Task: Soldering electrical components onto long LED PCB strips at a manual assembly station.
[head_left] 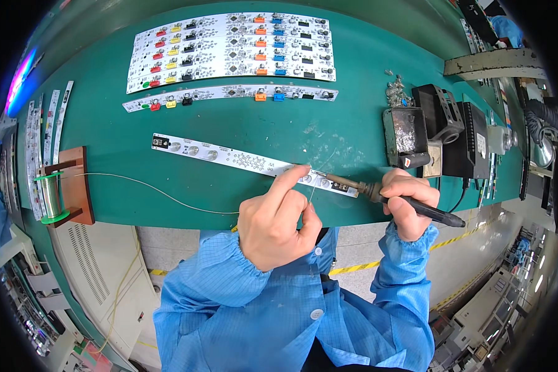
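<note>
Left hand point(276, 220) pinching thin solder wire point(161, 193) over white circuit strip point(248, 162), right hand point(409, 201) gripping soldering iron point(390, 199), tip contact too small to judge, strip's right end partly hidden by fingers

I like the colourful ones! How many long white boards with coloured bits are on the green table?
5: four boards lie side by side at the table's far edge, one board apart just nearer. Others could be out of view.

— What were the hands doing at the lower middle of the frame?
— The right hand point(409, 208) gripped a soldering iron point(390, 199), its tip on the long white board strip point(248, 162). The left hand point(276, 220) pinched solder wire point(161, 192) beside that tip.
— And the wire's source?
— A spool point(51, 195) at the left of the green tabletop point(167, 124).
</note>
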Available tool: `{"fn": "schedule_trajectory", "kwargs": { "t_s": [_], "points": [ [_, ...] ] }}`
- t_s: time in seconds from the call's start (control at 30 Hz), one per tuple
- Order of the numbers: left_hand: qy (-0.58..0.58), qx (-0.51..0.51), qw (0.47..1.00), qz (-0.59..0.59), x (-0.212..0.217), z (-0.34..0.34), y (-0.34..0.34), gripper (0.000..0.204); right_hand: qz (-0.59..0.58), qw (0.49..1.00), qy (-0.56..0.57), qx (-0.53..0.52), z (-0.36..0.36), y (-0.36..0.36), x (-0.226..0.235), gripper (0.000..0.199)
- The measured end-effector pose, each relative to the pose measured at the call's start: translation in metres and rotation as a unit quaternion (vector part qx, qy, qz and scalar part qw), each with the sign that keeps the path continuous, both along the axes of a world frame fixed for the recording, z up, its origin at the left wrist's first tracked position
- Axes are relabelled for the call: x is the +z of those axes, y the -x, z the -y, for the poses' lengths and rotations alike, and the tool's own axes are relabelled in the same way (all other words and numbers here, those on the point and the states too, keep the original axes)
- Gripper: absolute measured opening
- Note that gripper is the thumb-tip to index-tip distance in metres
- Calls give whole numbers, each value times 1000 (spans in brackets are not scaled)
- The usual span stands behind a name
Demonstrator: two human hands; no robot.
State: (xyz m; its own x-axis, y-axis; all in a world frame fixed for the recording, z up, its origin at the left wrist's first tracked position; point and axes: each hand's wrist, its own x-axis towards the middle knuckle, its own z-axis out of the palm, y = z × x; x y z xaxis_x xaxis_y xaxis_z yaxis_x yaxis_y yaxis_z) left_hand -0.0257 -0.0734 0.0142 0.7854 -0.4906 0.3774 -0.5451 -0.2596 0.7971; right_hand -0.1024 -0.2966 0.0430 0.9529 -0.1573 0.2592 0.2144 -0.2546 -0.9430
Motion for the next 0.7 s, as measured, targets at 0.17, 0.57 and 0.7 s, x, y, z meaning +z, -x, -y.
{"fn": "schedule_trajectory", "kwargs": {
  "t_s": [0.17, 0.57, 0.7],
  "points": [
    [7, -6, 1000, -14, 2, -1, 0, 16, -3, 1000, -2, -5, -1, 1, -1, 18],
    [16, -38, 992, 118, 29, -45, -22, 13, 98, 910, 252, -314, -13, 61, -31, 28],
    [-148, 25, 980, 132, 35, -81, -63, 21, 58, 895, 350, -271, -18, 58, -32, 32]
  ]
}}
